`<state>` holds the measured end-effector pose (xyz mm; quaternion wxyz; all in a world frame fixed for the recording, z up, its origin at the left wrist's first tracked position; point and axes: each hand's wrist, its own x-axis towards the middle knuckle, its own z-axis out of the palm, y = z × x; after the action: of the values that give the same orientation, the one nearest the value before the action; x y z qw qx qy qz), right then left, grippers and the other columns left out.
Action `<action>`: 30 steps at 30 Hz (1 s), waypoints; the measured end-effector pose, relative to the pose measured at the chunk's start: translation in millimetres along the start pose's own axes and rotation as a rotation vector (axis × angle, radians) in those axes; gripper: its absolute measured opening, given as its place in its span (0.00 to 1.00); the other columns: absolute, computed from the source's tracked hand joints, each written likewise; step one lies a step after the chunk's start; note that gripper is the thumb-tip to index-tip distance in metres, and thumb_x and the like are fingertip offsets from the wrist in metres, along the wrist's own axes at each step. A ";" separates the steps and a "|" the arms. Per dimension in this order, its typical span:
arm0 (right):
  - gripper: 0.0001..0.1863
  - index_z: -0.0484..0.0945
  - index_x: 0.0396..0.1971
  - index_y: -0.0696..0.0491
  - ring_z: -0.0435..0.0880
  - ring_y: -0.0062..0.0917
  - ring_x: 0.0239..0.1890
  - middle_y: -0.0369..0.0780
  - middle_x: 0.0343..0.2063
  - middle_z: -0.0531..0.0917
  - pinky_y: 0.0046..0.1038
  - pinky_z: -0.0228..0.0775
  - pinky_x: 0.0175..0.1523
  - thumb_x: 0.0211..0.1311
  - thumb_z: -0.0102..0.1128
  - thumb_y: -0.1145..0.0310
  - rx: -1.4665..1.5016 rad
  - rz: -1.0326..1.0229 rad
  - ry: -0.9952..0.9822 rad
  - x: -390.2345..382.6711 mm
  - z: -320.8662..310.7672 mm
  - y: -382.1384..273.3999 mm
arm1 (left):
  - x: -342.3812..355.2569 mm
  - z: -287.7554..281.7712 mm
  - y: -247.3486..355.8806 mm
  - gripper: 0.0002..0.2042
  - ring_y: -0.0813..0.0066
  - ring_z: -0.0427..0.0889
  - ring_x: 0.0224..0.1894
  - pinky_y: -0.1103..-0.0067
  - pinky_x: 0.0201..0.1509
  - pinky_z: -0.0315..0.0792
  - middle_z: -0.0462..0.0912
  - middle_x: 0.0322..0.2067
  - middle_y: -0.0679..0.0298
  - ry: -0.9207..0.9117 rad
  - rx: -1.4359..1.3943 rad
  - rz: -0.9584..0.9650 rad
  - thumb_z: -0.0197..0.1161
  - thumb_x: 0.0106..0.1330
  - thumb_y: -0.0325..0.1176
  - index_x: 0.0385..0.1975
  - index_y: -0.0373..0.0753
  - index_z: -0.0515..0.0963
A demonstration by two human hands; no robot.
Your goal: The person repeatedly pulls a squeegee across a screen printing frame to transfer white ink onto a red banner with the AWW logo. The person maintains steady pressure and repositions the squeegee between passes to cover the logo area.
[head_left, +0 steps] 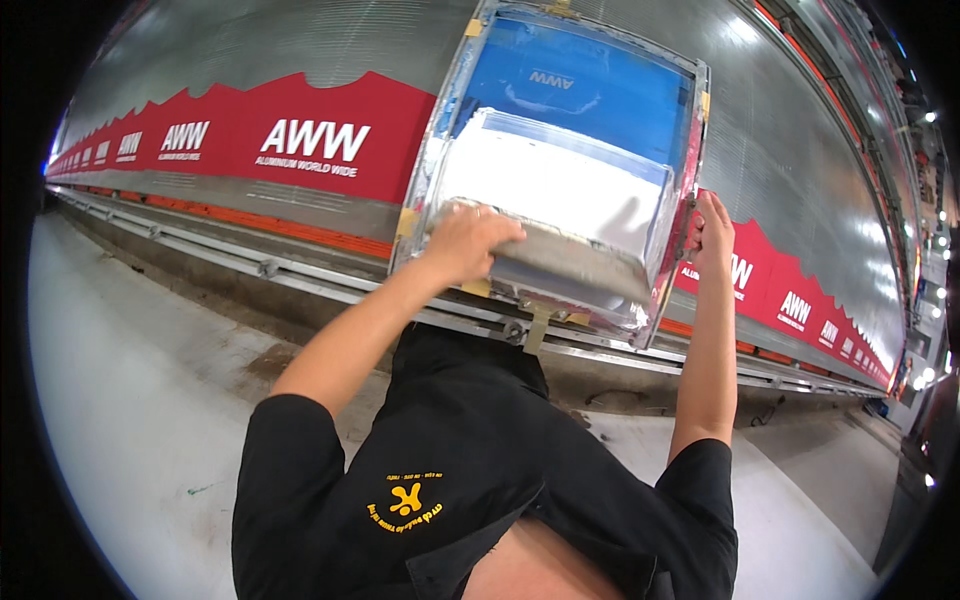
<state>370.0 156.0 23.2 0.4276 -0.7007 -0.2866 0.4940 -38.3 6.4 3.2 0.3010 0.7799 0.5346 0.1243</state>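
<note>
A metal-framed printing screen [440,120] with a blue mesh panel [600,90] lies against a long ribbed metal sheet [300,40]. My left hand [468,242] presses down on a wide grey squeegee-like bar [575,268] near the screen's lower edge, fingers curled over its top. Above the bar the mesh looks whitish [550,185]. My right hand [712,235] grips the frame's right side rail [693,150], which carries red smears. Both forearms reach up from my black shirt.
A red band with white printed marks [250,135] runs along the metal sheet on both sides of the screen. Metal rails [250,265] line the sheet's lower edge. Pale concrete floor [130,400] spreads at the left; lamps [935,240] glow at the far right.
</note>
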 end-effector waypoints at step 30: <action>0.16 0.83 0.55 0.57 0.81 0.16 0.46 0.35 0.46 0.86 0.21 0.73 0.52 0.75 0.68 0.64 0.018 -0.213 0.116 74.4 0.2 58.4 | 42.1 -20.6 26.0 0.23 0.61 0.88 0.52 0.62 0.55 0.80 0.90 0.51 0.65 -0.065 0.152 -0.044 0.72 0.49 0.28 0.50 0.44 0.86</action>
<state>394.5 189.9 -61.7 0.4996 -0.6900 -0.3297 0.4069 -12.4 45.1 29.6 0.2605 0.7923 0.5493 0.0512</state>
